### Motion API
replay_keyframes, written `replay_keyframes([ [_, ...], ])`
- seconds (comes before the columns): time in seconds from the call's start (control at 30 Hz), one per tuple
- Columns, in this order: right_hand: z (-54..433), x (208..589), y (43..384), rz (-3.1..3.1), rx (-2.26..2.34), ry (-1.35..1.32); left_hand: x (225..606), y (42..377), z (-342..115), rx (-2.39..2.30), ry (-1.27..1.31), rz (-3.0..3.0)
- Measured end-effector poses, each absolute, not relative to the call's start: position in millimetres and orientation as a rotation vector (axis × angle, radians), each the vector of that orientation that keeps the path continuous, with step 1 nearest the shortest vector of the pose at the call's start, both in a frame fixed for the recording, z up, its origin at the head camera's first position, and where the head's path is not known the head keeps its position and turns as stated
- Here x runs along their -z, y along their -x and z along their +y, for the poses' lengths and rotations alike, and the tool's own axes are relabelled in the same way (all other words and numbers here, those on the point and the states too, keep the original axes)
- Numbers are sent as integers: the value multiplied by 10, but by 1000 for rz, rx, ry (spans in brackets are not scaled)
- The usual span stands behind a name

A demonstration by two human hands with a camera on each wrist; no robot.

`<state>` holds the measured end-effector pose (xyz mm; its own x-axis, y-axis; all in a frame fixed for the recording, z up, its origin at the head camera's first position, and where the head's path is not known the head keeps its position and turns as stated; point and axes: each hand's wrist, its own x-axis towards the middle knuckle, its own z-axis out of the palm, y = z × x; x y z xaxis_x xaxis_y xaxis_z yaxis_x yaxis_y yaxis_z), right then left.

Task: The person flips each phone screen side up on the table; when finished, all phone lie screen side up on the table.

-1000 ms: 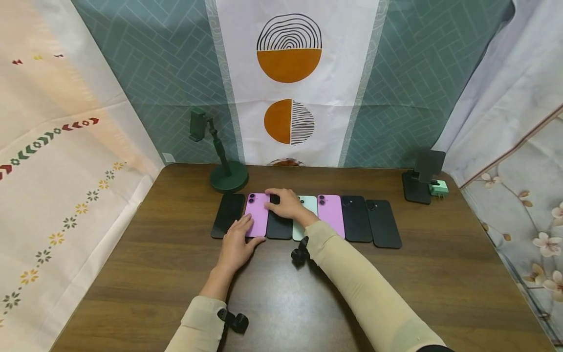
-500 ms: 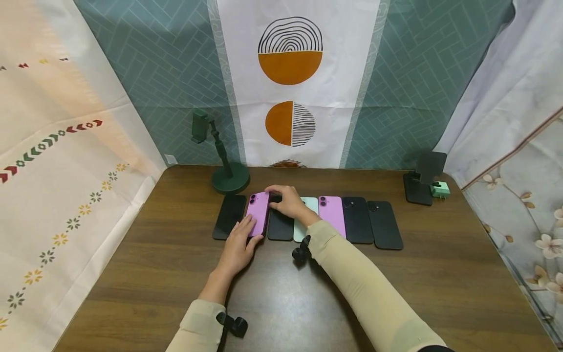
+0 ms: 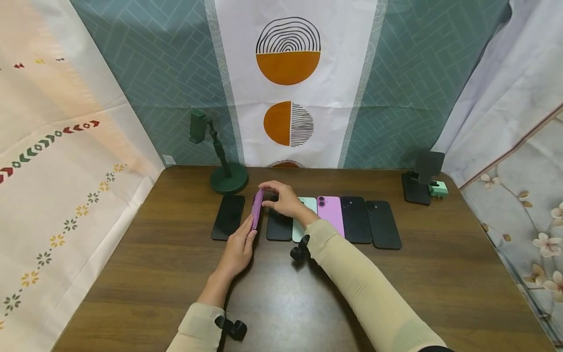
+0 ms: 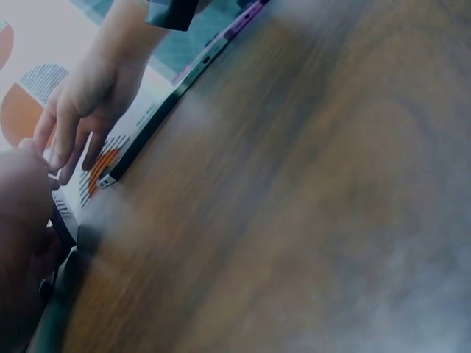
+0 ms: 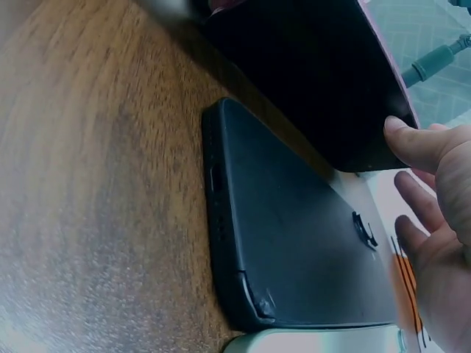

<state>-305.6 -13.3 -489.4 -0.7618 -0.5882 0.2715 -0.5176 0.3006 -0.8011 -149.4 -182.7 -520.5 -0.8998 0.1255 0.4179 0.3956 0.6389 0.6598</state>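
Observation:
A purple phone (image 3: 257, 210) is tipped up on its long edge, its dark screen (image 5: 316, 81) facing right. At its lower end my left hand (image 3: 236, 250) holds it, fingers on the back and thumb on the screen side. My right hand (image 3: 286, 200) pinches the upper corner, the thumb (image 5: 416, 143) lying on the screen in the right wrist view. To the left lies a black phone (image 3: 227, 217) flat on the table. Just right of the raised phone, another black phone (image 3: 279, 226) lies under my right hand. In the left wrist view the left hand (image 4: 22, 220) is blurred.
Rightward the row continues with a mint phone (image 3: 299, 231), a second purple phone (image 3: 332, 215) and two black phones, the outermost (image 3: 384, 225) slightly turned. Behind stand a green stand (image 3: 229, 178) and a black stand (image 3: 417, 188) beside a green plug (image 3: 438, 188). The wooden table (image 3: 145, 274) ends at the wall.
The purple phone lay flat between two black ones; its right edge has risen and it now stands nearly upright. Both hands have tilted with it, the right shifting slightly left.

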Motion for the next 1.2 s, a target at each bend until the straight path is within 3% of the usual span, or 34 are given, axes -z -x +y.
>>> replay_keyframes([
  [0.4,-130,4857,2987,2499,1400,1080,5194,1483,-1824,1196,368,-2489],
  [0.83,-111,4987,3009,2588,920,993,5177,1474,-1813,1114,355,-2388],
  [1.2,-138,4991,3024,2635,894,979,5187,1515,-1869,1072,390,-2316],
])
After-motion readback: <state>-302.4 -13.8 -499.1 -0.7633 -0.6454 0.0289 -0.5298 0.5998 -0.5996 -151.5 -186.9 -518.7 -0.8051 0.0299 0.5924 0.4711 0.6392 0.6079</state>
